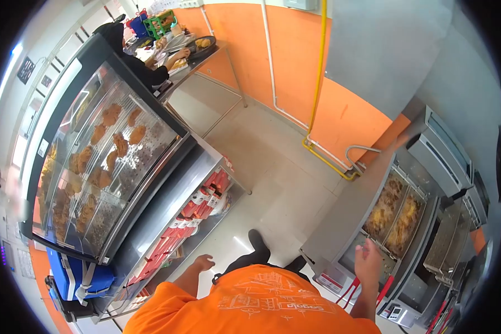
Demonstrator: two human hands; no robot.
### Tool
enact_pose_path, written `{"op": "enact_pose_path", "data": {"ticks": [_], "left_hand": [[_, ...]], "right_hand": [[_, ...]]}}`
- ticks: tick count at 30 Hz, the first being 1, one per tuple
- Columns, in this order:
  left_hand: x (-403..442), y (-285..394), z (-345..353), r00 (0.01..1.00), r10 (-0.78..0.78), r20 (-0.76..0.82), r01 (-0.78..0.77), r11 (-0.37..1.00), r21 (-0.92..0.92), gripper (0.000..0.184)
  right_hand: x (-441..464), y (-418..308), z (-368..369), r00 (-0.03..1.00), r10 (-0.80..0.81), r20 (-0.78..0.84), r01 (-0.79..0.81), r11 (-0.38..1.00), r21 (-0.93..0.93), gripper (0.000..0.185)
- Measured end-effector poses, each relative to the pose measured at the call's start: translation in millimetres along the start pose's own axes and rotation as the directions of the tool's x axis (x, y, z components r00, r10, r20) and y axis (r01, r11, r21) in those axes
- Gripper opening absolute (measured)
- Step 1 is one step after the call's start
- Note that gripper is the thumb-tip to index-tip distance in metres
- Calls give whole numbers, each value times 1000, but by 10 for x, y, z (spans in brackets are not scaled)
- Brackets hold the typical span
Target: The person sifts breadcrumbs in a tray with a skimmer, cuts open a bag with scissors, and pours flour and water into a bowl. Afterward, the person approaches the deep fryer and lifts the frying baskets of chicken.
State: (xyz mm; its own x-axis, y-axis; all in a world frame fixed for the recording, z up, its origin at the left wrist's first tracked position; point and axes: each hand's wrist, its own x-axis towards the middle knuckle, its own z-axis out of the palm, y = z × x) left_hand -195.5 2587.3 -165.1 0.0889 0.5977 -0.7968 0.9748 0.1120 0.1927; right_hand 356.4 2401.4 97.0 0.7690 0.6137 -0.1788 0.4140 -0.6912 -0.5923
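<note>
Away from any object, my left hand (pixel 204 262) hangs beside my orange shirt, fingers apart and loosely bent. My right hand (pixel 368 261) is raised over the front of the deep fryer (pixel 345 217), fingers slightly bent, and I see nothing in it. Two frying baskets (pixel 396 214) lie side by side in the fryer, with golden-brown food pieces among foaming oil. Red basket handles (pixel 385 290) stick out toward me on both sides of my right wrist; the hand does not appear to be around them.
A glass display case (pixel 108 150) with fried pieces stands left on a steel counter (pixel 170 200), red-and-white packaging (pixel 192 207) beneath. Another person (pixel 150 69) works at a far table (pixel 206 65). A yellow pipe (pixel 319 72) runs down the orange wall. More fryer equipment (pixel 445 239) stands right.
</note>
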Motion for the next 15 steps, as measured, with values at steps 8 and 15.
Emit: {"op": "enact_pose_path", "data": {"ticks": [8, 15], "left_hand": [[335, -748, 11, 970, -221, 105, 228, 662, -714, 47], [880, -1335, 411, 948, -141, 285, 289, 752, -592, 61]], "right_hand": [[228, -1335, 830, 906, -185, 381, 161, 982, 94, 42], [778, -2025, 1294, 824, -262, 502, 279, 959, 43, 45]]}}
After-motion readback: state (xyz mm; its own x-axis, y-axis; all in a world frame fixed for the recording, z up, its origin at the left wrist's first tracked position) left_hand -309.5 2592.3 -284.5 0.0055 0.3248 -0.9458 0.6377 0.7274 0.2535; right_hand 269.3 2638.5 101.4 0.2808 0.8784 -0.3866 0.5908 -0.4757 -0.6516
